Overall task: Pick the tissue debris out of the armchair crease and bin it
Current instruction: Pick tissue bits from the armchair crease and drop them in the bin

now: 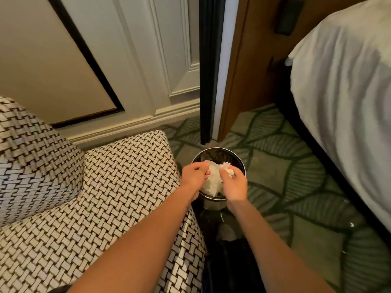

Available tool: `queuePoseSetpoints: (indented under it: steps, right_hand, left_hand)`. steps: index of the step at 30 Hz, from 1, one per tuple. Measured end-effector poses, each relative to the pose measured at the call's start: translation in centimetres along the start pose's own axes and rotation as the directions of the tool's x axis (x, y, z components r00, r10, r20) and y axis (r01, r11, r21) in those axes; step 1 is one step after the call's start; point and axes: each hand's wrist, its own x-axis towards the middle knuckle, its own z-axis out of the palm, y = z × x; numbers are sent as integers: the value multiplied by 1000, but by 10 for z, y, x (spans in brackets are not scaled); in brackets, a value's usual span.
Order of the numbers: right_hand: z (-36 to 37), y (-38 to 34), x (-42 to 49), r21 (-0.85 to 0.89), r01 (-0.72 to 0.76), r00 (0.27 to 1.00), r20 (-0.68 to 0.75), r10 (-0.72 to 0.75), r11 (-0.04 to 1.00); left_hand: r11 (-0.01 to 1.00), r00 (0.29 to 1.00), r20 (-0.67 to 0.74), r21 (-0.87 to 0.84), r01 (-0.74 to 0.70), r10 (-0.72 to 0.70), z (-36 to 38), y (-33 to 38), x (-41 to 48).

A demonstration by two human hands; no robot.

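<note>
I see both hands held together over the round black waste bin with a shiny metal rim (219, 149), which stands on the floor just beside the front corner of the armchair. The left hand (195, 176) has its fingers curled, and thumb and fingertips pinch the upper edge of the large white crumpled tissue (212, 182). This tissue hangs down between the two hands, and its lower part is already inside the mouth of the bin. The right hand (236, 185) is also curled; its fingers grip a small white tissue wad (228, 170) just above the bin opening, touching the top of the large tissue. I cannot tell whether the wad is a separate piece or only a bunched corner of the same sheet. Both forearms are bare and reach forward from the bottom of the view; the left forearm passes over the seat of the armchair with cream and dark woven-pattern fabric (118, 187).

The bin stands on a green carpet with a large leaf pattern (275, 172). On the right side is a bed with white sheets (342, 102). Behind the armchair there is a cream panelled wall (127, 60), and next to it a tall dark vertical frame (208, 70) comes down to the carpet just behind the bin.
</note>
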Motion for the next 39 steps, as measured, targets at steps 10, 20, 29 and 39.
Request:
queuePoseSetpoints:
  steps: [10, 20, 29, 39]
  right_hand:
    - [6, 27, 28, 169, -187, 979, 114, 169, 968]
    - [2, 7, 10, 375, -304, 951, 177, 254, 876]
    - [-11, -46, -61, 425, -300, 924, 351, 150, 854]
    - [52, -65, -196, 357, -271, 810, 586, 11, 894]
  left_hand:
    - [951, 959, 116, -142, 275, -260, 32, -20, 27]
    - [922, 949, 219, -267, 281, -226, 26, -9, 3]
    - [937, 974, 210, -317, 148, -83, -11, 28, -74]
    - [849, 994, 78, -528, -28, 81, -149, 37, -182]
